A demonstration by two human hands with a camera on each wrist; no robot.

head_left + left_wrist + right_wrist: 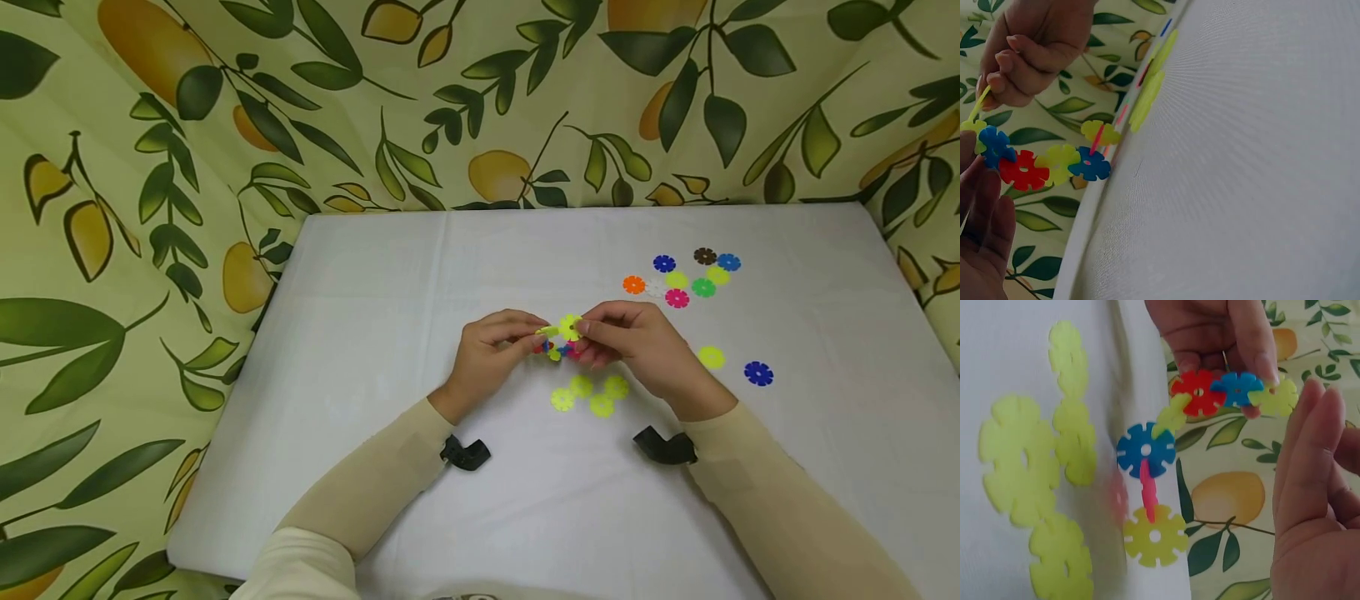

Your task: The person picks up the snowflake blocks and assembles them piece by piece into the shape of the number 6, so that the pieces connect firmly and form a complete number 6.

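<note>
In front of me my left hand point(483, 358) pinches the end of a chain of slotted plastic flower discs. The right wrist view shows the chain hanging in a curve, with a red disc point(1199, 392), blue discs point(1146, 450), yellow ones and a pink disc point(1148, 490); a yellow disc point(1155, 535) forms its lower end. Facing it, my right hand point(648, 350) pinches a single yellow disc point(568, 327) between thumb and fingers. In the left wrist view that disc point(980, 103) appears edge-on, right at the chain's end yellow disc point(974, 132).
Several loose yellow discs point(602, 406) lie on the white table point(360, 292) just below the hands. A mixed group with an orange disc point(633, 285) and a brown disc point(704, 256) lies at the back right. Nearer are another yellow disc point(711, 357) and a dark blue disc point(758, 373).
</note>
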